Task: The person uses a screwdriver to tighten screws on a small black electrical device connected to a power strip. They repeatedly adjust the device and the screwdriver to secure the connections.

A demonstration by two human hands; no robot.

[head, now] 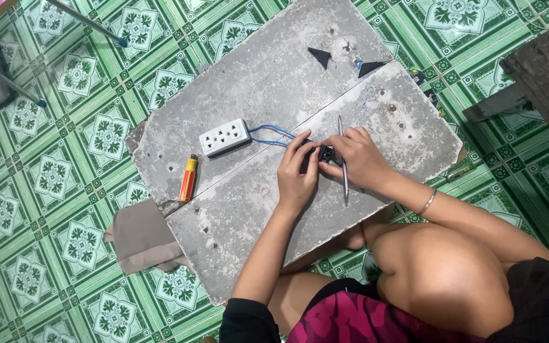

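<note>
My left hand (pixel 298 174) and my right hand (pixel 358 159) meet over a small black plug (pixel 324 154) on a grey board (pixel 262 82); both grip it. My right hand also holds a thin metal tool (pixel 342 171) that sticks out above and below the fingers. Blue wires (pixel 273 134) run from the plug to a white socket strip (pixel 224 136) lying to the left. A red and yellow screwdriver (pixel 189 178) lies below the strip near the board's left edge.
The board lies on a green patterned tile floor (pixel 52 178). Two black triangular pieces (pixel 319 56) rest at its far end. A beige cloth (pixel 141 235) pokes out at lower left. Dark wooden furniture (pixel 548 76) stands at right, metal legs (pixel 14 86) at upper left.
</note>
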